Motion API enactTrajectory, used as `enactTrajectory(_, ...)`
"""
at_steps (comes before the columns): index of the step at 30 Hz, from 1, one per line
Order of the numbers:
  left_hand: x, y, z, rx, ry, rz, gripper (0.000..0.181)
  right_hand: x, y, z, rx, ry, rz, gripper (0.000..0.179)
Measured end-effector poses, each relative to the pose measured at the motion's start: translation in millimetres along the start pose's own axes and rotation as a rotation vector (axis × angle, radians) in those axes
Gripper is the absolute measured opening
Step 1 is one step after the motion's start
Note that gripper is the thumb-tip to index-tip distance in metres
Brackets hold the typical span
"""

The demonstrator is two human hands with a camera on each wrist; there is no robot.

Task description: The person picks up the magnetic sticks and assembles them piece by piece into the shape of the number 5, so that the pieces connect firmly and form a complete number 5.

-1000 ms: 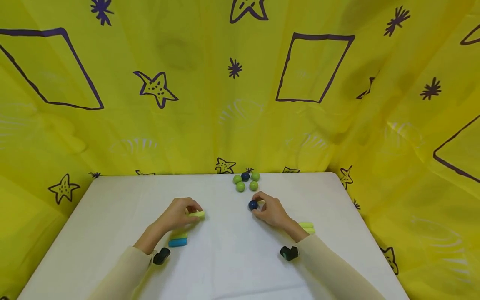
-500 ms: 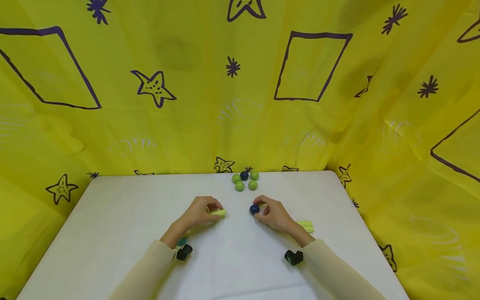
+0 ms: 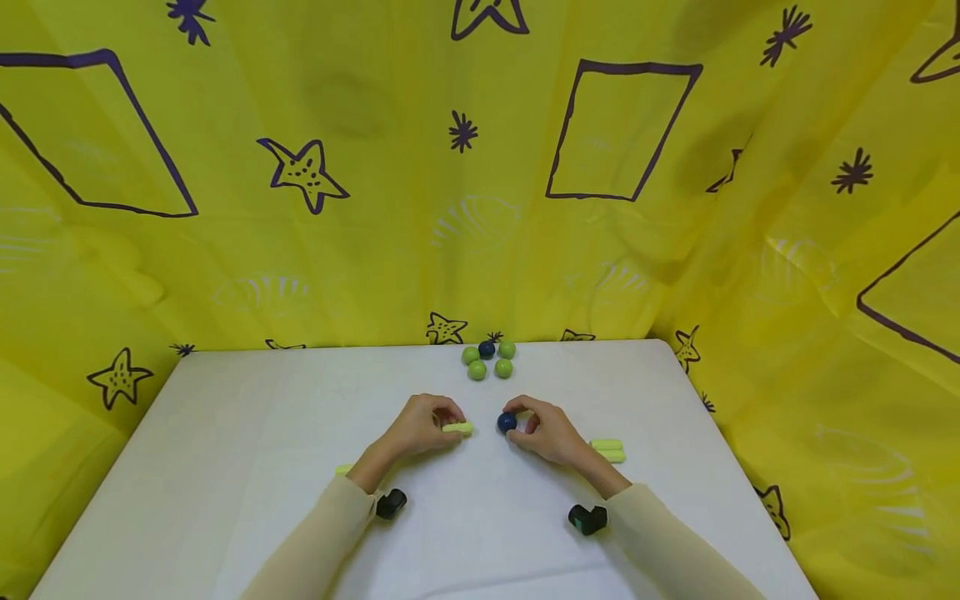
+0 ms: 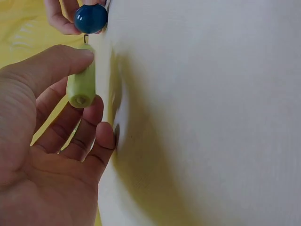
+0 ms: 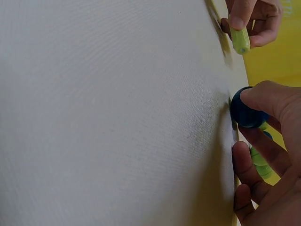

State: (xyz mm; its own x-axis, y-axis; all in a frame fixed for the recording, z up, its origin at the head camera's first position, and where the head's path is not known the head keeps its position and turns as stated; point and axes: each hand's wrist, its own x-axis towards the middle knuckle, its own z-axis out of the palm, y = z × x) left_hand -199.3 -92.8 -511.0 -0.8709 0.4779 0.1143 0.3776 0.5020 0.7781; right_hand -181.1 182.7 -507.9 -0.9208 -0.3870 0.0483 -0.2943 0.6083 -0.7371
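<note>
My left hand (image 3: pixel 422 427) pinches a light green stick (image 3: pixel 459 428) between thumb and fingers, its tip pointing right. In the left wrist view a round mark shows on the near end of this stick (image 4: pixel 81 89). Facing it, my right hand (image 3: pixel 553 432) holds a shiny dark blue ball (image 3: pixel 506 423) between thumb and fingertips. A small gap separates stick and ball in the head view. The right wrist view shows my thumb lying over the ball (image 5: pixel 247 110), its ring and little fingers bent close over the white surface.
Several green balls (image 3: pixel 477 370) and another dark blue ball (image 3: pixel 487 350) cluster at the table's (image 3: pixel 262 392) back edge. Two light green sticks (image 3: pixel 607 451) lie beside the right wrist. A light green piece (image 3: pixel 343 470) peeks out by the left forearm. Yellow patterned curtain (image 3: pixel 375 250) surrounds the table.
My left hand has moved right with the light green stick, toward the ball. My right hand has barely moved. The left forearm now covers the blue stick seen earlier.
</note>
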Motion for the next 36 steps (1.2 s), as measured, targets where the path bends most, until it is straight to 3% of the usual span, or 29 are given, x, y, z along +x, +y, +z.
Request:
enactTrajectory(21,17.5,6.9,21.0,0.024,0.022,0.022,0.014,-0.3,5.4,4.9,0.012,0.006,-0.021,0.034)
enactTrajectory(31,22.8,5.3,29.5,0.050,0.044,0.104,0.014,0.3,5.5,5.8,0.015,0.009,-0.039,0.034)
enactTrajectory(36,23.3,6.1,31.3,0.045,0.031,0.096,0.013,-0.4,6.0,5.4,0.008,0.009,-0.034,0.033)
